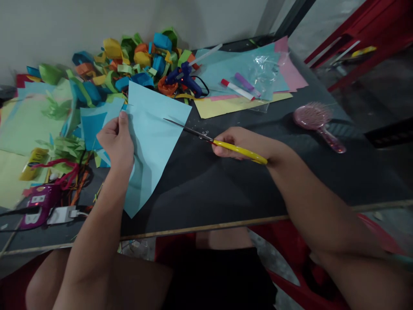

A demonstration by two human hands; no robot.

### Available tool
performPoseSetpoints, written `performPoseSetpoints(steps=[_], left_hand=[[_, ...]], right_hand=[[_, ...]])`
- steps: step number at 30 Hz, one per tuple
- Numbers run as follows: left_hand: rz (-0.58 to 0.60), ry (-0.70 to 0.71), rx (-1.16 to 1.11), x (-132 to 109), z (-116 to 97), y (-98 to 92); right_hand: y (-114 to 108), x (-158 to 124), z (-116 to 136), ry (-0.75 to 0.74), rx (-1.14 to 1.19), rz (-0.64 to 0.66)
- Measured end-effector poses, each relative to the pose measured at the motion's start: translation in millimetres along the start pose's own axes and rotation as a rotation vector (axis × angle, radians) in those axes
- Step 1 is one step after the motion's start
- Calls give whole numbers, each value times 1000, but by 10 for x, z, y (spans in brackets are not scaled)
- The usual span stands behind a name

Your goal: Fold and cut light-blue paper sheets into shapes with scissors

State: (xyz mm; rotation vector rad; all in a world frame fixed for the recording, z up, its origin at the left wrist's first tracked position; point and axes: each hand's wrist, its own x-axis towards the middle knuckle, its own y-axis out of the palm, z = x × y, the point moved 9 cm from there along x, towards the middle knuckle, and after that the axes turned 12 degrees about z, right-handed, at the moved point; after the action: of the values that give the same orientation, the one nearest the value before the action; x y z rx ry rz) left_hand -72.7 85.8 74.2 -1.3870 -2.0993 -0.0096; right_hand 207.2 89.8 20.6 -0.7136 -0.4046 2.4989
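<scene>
Along a pale wall (80,17), dark counter (200,185), dimly lit, ending at a thin wood-coloured front edge (206,226) above the person's legs (222,240). Crowded at the back by bright paper shapes (142,58), a blue glue gun (187,82) and layered paper (219,69) topped with two markers (238,90); crowded at the left by green paper (19,129), a purple box (40,200) and a white charger (61,215). Open at the centre and right: dark surface from the slanting right edge of a light-blue sheet (155,142) across to a pink brush (311,118), and from the layered paper down to the front edge. Beyond the right end, red chair (377,21).

Holds the sheet at centre-left of the counter, lower corner near the front edge, top corner in front of the paper shapes. Pinches it near its left edge with the left hand (118,142), thumb uppermost, other fingers (106,134) curled in; left forearm (100,215) rising steeply from the lower left, across the front edge. Clasps yellow-handled scissors (222,145) in the right hand (245,137), fingers wrapped around the handle, wrist bent, right forearm (309,193) slanting in from the lower right. Aims the blades (193,131) leftward across the sheet's right edge, tips over its upper part. Blades narrow, seen nearly edge-on; cannot tell whether either passes beneath the sheet. Brush well apart from the right hand.
</scene>
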Motion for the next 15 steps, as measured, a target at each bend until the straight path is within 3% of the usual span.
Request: performPoseSetpoints(steps=[15], left_hand=[[2, 6, 1, 5, -28, 0]], right_hand=[[-35, 0, -65, 54, -26, -17]])
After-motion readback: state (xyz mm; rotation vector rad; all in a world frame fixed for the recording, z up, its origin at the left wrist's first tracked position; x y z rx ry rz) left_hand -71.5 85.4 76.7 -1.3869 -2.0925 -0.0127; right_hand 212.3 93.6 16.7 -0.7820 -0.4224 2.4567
